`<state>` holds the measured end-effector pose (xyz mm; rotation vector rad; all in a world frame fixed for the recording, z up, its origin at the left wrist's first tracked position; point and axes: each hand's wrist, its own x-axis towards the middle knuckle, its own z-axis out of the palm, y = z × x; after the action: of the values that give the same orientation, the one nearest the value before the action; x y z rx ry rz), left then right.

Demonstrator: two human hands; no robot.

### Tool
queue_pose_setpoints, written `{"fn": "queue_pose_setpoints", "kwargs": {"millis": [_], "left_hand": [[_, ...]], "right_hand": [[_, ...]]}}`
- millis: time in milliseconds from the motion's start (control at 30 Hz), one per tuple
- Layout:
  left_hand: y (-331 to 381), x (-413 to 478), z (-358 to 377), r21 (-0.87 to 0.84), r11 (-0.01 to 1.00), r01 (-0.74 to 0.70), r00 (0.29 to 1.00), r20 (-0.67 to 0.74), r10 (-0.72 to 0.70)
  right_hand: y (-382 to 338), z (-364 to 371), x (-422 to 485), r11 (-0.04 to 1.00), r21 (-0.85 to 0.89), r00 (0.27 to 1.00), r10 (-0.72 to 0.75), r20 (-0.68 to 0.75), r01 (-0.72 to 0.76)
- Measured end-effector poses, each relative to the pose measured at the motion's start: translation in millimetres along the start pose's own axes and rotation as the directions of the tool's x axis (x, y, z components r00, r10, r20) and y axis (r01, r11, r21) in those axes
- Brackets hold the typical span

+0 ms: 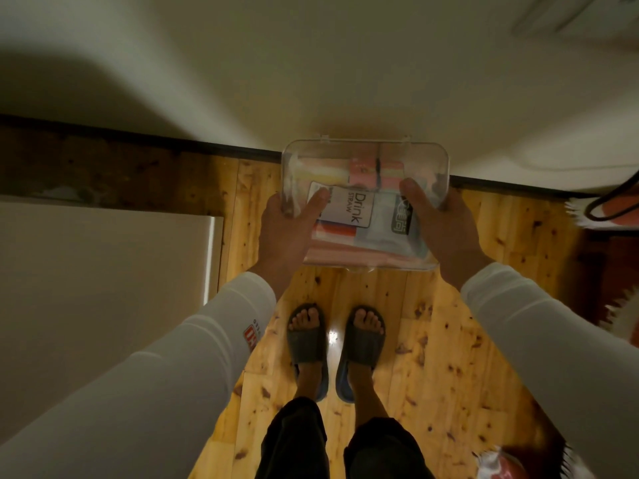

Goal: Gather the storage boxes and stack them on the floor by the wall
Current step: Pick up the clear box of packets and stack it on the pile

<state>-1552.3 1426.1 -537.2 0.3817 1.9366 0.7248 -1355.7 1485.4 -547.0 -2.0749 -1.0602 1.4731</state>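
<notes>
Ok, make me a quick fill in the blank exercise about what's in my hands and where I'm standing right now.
1. The clear storage box is held by ____ hands, the left hand and the right hand.
2. The label seen through the lid reads "Drink ____".
3. The floor is made of ____ planks.
4. The person's feet are in ____.

Missing words: two; STRAW; wooden; slippers

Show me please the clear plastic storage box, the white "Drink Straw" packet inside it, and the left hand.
clear plastic storage box [408,157]: head view, far part of the lid.
white "Drink Straw" packet [352,209]: head view, printed label.
left hand [287,233]: head view, back of the hand.
</notes>
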Motion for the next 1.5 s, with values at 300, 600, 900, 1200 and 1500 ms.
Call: {"fn": "queue_pose_setpoints", "kwargs": {"millis": [300,600,900,1200,1500], "left_hand": [[-1.9,2.6,-2.6,0.013,1.0,0.007,1.0,0.017,-0.007],[2.8,3.0,-9.7,-0.02,1.0,0.002,0.999,0.038,-0.001],[2.5,-5.4,-28.6,-0.044,0.999,-0.029,0.998,0.05,0.031],[16.3,-39.9,-64.7,-0.017,0.999,-0.029,1.0,-0.002,0.029],[30.6,-95.8,-103.9,-0.046,0.983,-0.177,0.983,0.032,0.178]], "right_hand": [[2.5,-1.7,3.4,1.0,-0.01,0.999,0.023,0.027,-0.023],[-3.9,-2.7,-0.8,0.999,-0.03,0.999,-0.045,-0.007,0.045],[-15.5,-9.7,-15.0,0.988,-0.117,0.99,-0.109,-0.092,0.098],[-35.4,-5.4,-76.2,0.957,-0.175,0.969,-0.243,-0.042,0.232],[-53.8,16.4,-145.4,0.933,-0.154,0.945,-0.325,0.03,0.326]]}}
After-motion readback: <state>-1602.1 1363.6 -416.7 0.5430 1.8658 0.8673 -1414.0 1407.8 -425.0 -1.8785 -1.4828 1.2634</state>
